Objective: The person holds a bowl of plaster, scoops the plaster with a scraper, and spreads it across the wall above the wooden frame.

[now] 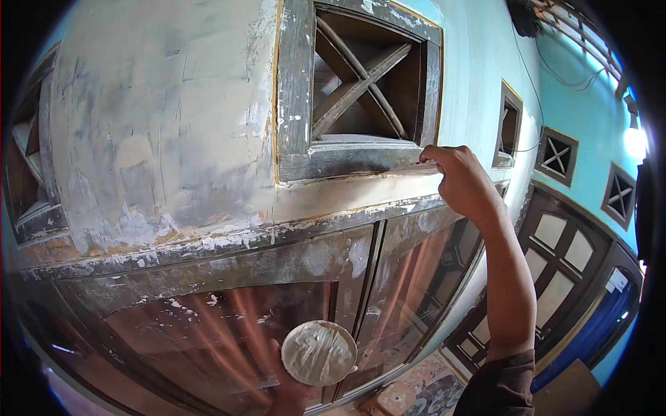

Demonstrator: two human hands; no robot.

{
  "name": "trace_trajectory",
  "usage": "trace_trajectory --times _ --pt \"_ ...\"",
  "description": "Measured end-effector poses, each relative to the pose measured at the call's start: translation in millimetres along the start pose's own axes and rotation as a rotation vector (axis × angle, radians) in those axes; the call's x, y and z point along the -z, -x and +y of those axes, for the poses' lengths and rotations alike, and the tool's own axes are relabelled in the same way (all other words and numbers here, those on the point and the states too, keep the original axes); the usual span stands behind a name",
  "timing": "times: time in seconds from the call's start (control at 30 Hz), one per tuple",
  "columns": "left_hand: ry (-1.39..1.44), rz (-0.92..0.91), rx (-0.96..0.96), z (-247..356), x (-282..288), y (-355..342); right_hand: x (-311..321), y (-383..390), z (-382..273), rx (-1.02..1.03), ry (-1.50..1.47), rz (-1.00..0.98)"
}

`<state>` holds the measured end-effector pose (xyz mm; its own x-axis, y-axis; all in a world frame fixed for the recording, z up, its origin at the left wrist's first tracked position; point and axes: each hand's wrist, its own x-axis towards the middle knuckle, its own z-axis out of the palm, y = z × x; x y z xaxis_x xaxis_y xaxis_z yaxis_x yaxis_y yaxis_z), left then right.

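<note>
My left hand (290, 388), low in the view, supports a round bowl (285, 355) from beneath and its left side. Pale, creamy putty (320, 350) with streaks across its top fills the bowl. Up at the wall, the fingers of my right hand (454, 173) are closed on a thin flat scraper (415, 168), seen nearly edge-on and mostly hidden by the hand. It lies against the pale wall strip (340, 194) just under the lower right corner of a dark wooden vent frame (347, 161) with crossed slats.
Below the strip are a paint-spattered wooden beam (208, 243) and glass panes (236, 333) with reddish curtains behind. Patchy filler covers the wall (159, 125) at left. To the right stand a dark door (555, 256), small vents and a bright lamp (635, 142). A stool (394, 399) sits below.
</note>
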<state>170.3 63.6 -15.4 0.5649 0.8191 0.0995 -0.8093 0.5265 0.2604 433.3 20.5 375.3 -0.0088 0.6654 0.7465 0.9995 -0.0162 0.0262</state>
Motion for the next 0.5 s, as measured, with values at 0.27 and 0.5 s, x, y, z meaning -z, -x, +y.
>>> trace_trajectory --times 0.27,0.5 --pt "0.057 -0.002 0.036 1.3 -6.2 7.0 0.8 1.5 -14.9 -0.009 -0.058 -0.015" --pt "0.04 -0.032 0.037 3.5 -0.6 10.7 6.1 -0.2 -26.9 0.049 -0.043 -0.007"
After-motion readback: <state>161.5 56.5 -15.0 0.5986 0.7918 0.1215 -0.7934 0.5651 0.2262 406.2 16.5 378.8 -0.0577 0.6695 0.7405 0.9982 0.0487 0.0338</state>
